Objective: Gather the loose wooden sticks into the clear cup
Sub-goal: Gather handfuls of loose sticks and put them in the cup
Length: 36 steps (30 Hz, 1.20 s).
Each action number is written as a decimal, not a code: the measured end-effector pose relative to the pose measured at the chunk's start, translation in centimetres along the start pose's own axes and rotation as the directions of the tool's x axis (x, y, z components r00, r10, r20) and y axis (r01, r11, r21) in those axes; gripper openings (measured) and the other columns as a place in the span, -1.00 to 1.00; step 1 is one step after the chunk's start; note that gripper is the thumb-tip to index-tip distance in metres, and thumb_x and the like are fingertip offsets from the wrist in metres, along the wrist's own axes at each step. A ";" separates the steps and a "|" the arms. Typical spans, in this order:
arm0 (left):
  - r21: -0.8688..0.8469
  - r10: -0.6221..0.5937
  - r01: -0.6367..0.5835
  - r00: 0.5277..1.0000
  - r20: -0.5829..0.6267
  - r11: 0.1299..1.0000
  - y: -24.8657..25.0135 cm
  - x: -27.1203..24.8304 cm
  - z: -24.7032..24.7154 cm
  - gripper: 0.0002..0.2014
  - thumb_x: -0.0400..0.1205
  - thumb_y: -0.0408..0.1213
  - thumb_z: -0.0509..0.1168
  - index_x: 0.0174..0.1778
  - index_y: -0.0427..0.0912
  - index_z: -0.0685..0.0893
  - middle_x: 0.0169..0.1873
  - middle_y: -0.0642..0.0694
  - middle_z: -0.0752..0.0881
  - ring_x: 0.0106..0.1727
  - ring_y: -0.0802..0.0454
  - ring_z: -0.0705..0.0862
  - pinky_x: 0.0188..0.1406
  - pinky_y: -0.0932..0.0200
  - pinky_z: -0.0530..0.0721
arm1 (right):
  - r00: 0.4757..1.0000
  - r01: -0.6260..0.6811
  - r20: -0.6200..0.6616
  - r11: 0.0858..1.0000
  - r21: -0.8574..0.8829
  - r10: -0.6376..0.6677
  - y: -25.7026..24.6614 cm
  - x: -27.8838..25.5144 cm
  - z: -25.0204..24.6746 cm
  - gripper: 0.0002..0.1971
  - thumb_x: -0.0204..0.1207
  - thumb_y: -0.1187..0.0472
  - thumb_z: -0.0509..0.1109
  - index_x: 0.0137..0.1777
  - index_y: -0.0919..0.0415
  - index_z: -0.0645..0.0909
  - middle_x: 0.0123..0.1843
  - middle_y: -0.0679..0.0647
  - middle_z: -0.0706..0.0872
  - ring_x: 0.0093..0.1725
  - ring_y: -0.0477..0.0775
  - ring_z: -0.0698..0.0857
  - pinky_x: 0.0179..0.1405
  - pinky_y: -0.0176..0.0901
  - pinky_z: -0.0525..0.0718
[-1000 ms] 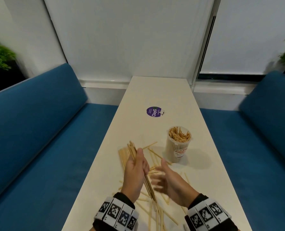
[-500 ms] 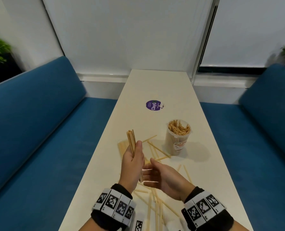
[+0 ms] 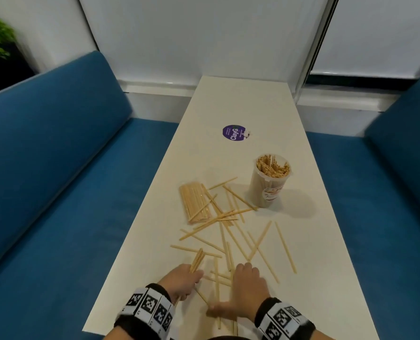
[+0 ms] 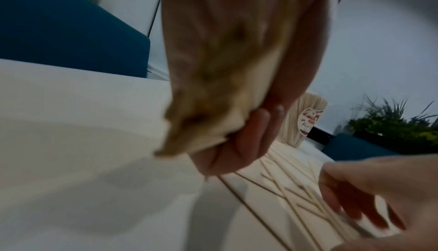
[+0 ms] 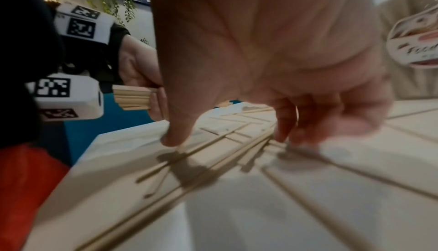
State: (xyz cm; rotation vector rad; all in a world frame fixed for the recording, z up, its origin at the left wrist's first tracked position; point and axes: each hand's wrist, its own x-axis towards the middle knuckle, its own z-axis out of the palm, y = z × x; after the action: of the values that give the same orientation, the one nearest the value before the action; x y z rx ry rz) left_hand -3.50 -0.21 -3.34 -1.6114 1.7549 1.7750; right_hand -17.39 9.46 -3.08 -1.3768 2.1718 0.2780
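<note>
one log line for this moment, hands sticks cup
left hand: grips stick bundle | right hand: fingers down on loose sticks | clear cup: upright, partly filled | stage: gathering

purple round sticker (image 3: 234,133) on white table (image 3: 265,106), blue benches (image 3: 56,143)

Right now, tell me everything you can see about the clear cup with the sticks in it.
The clear cup stands upright on the white table, toward its right side, beyond the scattered loose sticks. It looks like thin see-through plastic with a round printed label low on its wall. Upright wooden sticks pack it to the rim. Neither hand touches it; one loose stick ends at its base.
</note>
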 end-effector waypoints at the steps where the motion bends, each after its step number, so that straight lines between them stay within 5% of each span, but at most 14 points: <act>1: 0.001 -0.009 0.009 1.000 -0.003 1.000 -0.3 0.0 0.0 -0.75 0.72 -0.16 0.07 -0.26 -0.14 0.41 -0.47 -0.02 0.43 -0.53 0.13 0.33 -0.60 0.34 0.31 | 0.999 0.024 -0.040 0.999 -0.039 -0.026 -0.4 0.0 0.2 0.01 0.09 -0.54 0.34 0.33 0.24 0.30 0.26 0.12 0.40 0.26 0.17 0.42 0.22 0.00 0.47; 7: -0.008 -0.019 0.019 0.999 -0.030 1.000 -0.7 -0.1 0.2 -0.74 0.75 -0.15 -0.02 -0.18 -0.16 0.42 -0.41 -0.05 0.66 -0.53 0.13 0.40 -0.61 0.36 0.33 | 0.979 0.164 -0.125 0.986 0.005 -0.162 -0.6 0.8 0.9 -0.53 0.55 -0.12 0.23 0.27 0.24 0.38 0.27 0.13 0.45 0.25 0.15 0.44 0.18 -0.08 0.43; 12: -0.094 0.006 -0.011 0.998 -0.056 0.995 -0.4 0.0 0.0 -0.73 0.76 -0.14 0.00 -0.19 -0.18 0.42 -0.42 -0.05 0.63 -0.54 0.13 0.38 -0.62 0.36 0.34 | 0.970 0.237 -0.068 0.968 0.088 -0.231 -0.6 1.2 1.1 -0.87 0.65 0.22 0.11 0.13 0.18 0.41 0.25 0.20 0.53 0.19 0.18 0.53 -0.08 -0.16 0.32; 14: -0.132 0.016 -0.023 0.998 -0.053 0.991 -0.3 -0.1 0.2 -0.72 0.76 -0.16 0.01 -0.22 -0.18 0.42 -0.44 -0.05 0.60 -0.56 0.13 0.36 -0.62 0.35 0.34 | 0.968 0.249 -0.057 0.963 0.099 -0.245 -0.7 1.5 1.1 -0.90 0.64 0.26 0.10 0.09 0.17 0.41 0.20 0.20 0.55 0.07 0.13 0.52 -0.11 -0.18 0.31; 18: -0.207 0.030 -0.040 0.998 -0.051 0.977 0.0 0.1 0.3 -0.68 0.75 -0.16 0.02 -0.29 -0.18 0.42 -0.48 -0.05 0.52 -0.53 0.12 0.36 -0.58 0.34 0.37 | 0.971 0.239 -0.055 0.962 0.133 -0.234 -0.2 1.9 0.5 -0.81 0.57 0.28 0.15 -0.27 0.11 0.27 -0.22 0.02 0.39 -0.11 0.08 0.38 -0.46 -0.32 0.24; 21: -0.312 -0.004 -0.009 0.999 -0.041 0.950 0.4 0.2 0.2 -0.67 0.75 -0.16 0.05 -0.33 -0.19 0.41 -0.50 -0.07 0.50 -0.55 0.13 0.36 -0.62 0.35 0.38 | 0.982 0.188 -0.021 0.950 0.250 -0.189 0.6 2.0 -0.3 -0.94 0.53 0.27 0.21 -0.15 0.18 0.38 -0.14 0.06 0.48 -0.19 0.09 0.48 -0.44 -0.32 0.32; 26: -0.483 -0.031 0.015 0.999 -0.026 0.875 2.0 0.2 0.3 -0.68 0.74 -0.17 0.10 -0.31 -0.22 0.45 -0.49 -0.09 0.51 -0.59 0.16 0.38 -0.67 0.37 0.39 | 0.989 0.151 -0.080 0.843 0.516 -0.128 2.3 1.9 -2.8 -0.81 0.48 0.27 0.32 -0.35 0.10 0.47 -0.39 -0.05 0.57 -0.48 -0.14 0.53 -0.43 -0.40 0.52; 32: -0.600 0.139 -0.137 0.989 -0.044 0.788 5.1 0.4 1.0 -0.61 0.63 0.10 0.15 -0.13 -0.23 0.50 -0.43 -0.03 0.45 -0.55 0.17 0.31 -0.62 0.36 0.34 | 0.956 0.287 -0.250 0.666 0.688 -0.153 0.8 1.7 -6.7 -0.85 0.42 0.21 0.44 -0.34 0.12 0.56 -0.47 -0.07 0.62 -0.52 -0.20 0.56 -0.44 -0.41 0.55; 36: -0.659 0.164 -0.119 0.986 0.006 0.742 6.6 0.6 0.7 -0.54 0.58 0.20 0.17 -0.34 -0.17 0.49 -0.53 -0.04 0.40 -0.57 0.12 0.32 -0.58 0.31 0.31 | 0.943 0.320 -0.296 0.643 0.696 -0.150 -0.7 1.5 -6.7 -0.89 0.44 0.21 0.40 -0.29 0.15 0.56 -0.43 -0.05 0.62 -0.47 -0.15 0.56 -0.42 -0.34 0.55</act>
State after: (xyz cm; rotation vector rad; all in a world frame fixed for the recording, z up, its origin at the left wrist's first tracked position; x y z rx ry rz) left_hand -8.99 -1.96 0.06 -1.6220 1.3048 2.7077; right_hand -19.49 4.94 1.70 -1.1923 1.8654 -0.8211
